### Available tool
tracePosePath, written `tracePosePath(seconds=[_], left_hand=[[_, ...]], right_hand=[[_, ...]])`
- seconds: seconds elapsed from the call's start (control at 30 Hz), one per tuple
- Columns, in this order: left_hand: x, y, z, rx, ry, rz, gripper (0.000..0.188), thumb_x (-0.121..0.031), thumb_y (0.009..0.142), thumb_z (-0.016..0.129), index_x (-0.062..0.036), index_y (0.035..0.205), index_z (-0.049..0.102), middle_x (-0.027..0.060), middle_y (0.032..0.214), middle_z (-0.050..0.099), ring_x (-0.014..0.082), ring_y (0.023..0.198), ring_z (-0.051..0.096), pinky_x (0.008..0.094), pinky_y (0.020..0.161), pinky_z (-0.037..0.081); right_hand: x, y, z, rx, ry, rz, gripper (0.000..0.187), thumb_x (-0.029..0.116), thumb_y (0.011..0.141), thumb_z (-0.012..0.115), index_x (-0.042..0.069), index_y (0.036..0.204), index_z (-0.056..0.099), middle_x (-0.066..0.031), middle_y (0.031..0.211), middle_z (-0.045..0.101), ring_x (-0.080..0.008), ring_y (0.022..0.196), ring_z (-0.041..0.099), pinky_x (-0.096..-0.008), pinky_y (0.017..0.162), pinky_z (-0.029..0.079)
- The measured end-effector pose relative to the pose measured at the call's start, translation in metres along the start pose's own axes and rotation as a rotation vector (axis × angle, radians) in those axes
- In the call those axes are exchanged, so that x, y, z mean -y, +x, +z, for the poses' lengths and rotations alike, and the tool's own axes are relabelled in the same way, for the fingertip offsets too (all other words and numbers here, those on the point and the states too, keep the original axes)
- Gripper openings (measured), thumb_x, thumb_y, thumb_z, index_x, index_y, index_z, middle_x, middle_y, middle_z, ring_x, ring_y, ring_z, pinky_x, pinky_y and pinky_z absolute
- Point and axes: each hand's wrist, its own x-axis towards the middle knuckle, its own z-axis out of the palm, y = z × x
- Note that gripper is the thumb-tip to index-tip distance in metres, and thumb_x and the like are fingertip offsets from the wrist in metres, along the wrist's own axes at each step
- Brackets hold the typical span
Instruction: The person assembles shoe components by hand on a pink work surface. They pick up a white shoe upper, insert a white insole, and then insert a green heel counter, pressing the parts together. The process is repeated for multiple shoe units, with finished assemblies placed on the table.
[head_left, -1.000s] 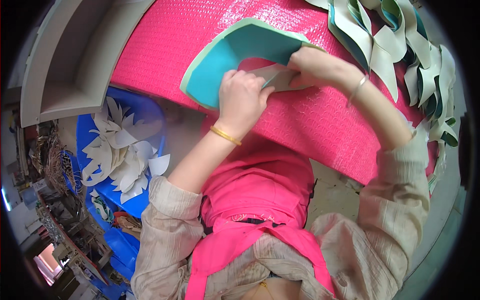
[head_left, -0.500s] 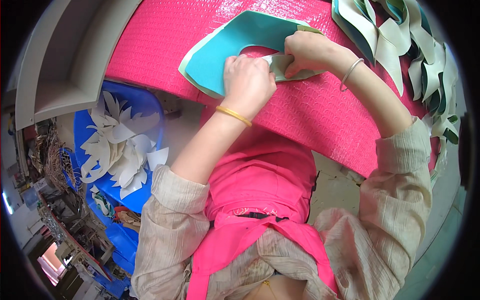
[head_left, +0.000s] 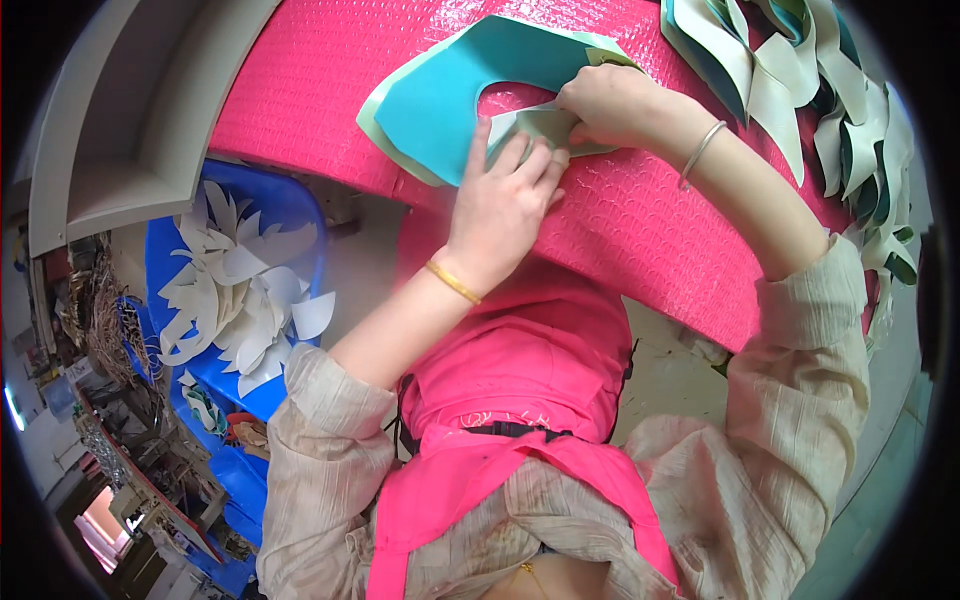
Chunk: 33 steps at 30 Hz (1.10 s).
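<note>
A curved, U-shaped teal sheet piece (head_left: 440, 105) lies on the pink-covered table, with pale green and whitish edges showing under it. My left hand (head_left: 500, 205) rests at its near side, fingers apart and lying over a pale grey-white part (head_left: 548, 122) beside the inner curve. My right hand (head_left: 620, 105) is closed on the right arm of the piece, thumb and fingers pinching at the pale part. An olive strip (head_left: 605, 57) shows just beyond its knuckles. The fingertips of both hands are partly hidden.
Stacked pale and dark green cut pieces (head_left: 780, 75) hang over the table's far right. Left of the pink table (head_left: 300, 110) stands a grey open-sided box (head_left: 130, 120). Below it, a blue bin (head_left: 310, 190) holds several white offcuts (head_left: 245, 290).
My left hand has opened from a closed grip, its fingers now spread on the piece. My right hand has shifted slightly left, and the pale part is more exposed between the hands.
</note>
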Motion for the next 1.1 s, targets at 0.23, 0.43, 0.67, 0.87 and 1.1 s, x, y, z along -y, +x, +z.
tracePosePath(seconds=[0.23, 0.43, 0.67, 0.87, 1.1], left_hand=[[-0.014, 0.012, 0.015, -0.048, -0.153, -0.015, 0.037, -0.016, 0.073, 0.060, -0.0036, 0.108, 0.056, 0.0076, 0.100, 0.049, 0.0248, 0.100, 0.047, 0.0405, 0.097, 0.035], [-0.021, 0.020, 0.026, -0.119, -0.146, -0.014, 0.038, -0.017, 0.072, 0.063, -0.0036, 0.108, 0.056, 0.0088, 0.100, 0.050, 0.0270, 0.098, 0.047, 0.0402, 0.091, 0.039], [-0.037, 0.029, 0.030, -0.036, -0.150, -0.075, 0.039, -0.023, 0.078, 0.057, -0.0037, 0.112, 0.055, 0.0088, 0.109, 0.050, 0.0274, 0.104, 0.045, 0.0417, 0.093, 0.035], [-0.044, 0.039, 0.037, -0.106, -0.138, -0.095, 0.042, -0.020, 0.076, 0.059, -0.0040, 0.115, 0.052, 0.0078, 0.110, 0.048, 0.0256, 0.099, 0.044, 0.0375, 0.085, 0.038], [-0.053, 0.046, 0.048, -0.166, -0.173, -0.128, 0.036, -0.019, 0.075, 0.058, -0.0047, 0.108, 0.056, 0.0066, 0.105, 0.048, 0.0253, 0.091, 0.045, 0.0352, 0.084, 0.038]], right_hand=[[-0.009, 0.002, -0.009, 0.244, -0.095, -0.039, 0.011, 0.005, 0.069, 0.060, 0.003, 0.079, 0.063, -0.0155, 0.074, 0.063, -0.0295, 0.073, 0.063, -0.0364, 0.065, 0.052], [-0.008, -0.006, -0.020, 0.211, -0.180, -0.044, 0.009, 0.007, 0.068, 0.062, 0.003, 0.076, 0.063, -0.0137, 0.073, 0.064, -0.0281, 0.072, 0.064, -0.0349, 0.064, 0.052], [-0.019, -0.008, -0.008, 0.169, -0.227, -0.083, 0.010, 0.012, 0.067, 0.066, 0.004, 0.073, 0.064, -0.0126, 0.073, 0.064, -0.0257, 0.072, 0.064, -0.0336, 0.064, 0.053], [-0.020, -0.013, 0.001, 0.065, -0.395, -0.116, 0.007, 0.013, 0.070, 0.063, 0.006, 0.072, 0.064, -0.0097, 0.072, 0.065, -0.0220, 0.072, 0.065, -0.0300, 0.061, 0.052], [-0.026, -0.029, 0.017, -0.099, -0.406, -0.036, 0.026, 0.011, 0.076, 0.054, 0.005, 0.101, 0.056, -0.0089, 0.079, 0.062, -0.0196, 0.069, 0.062, -0.0306, 0.057, 0.049]])
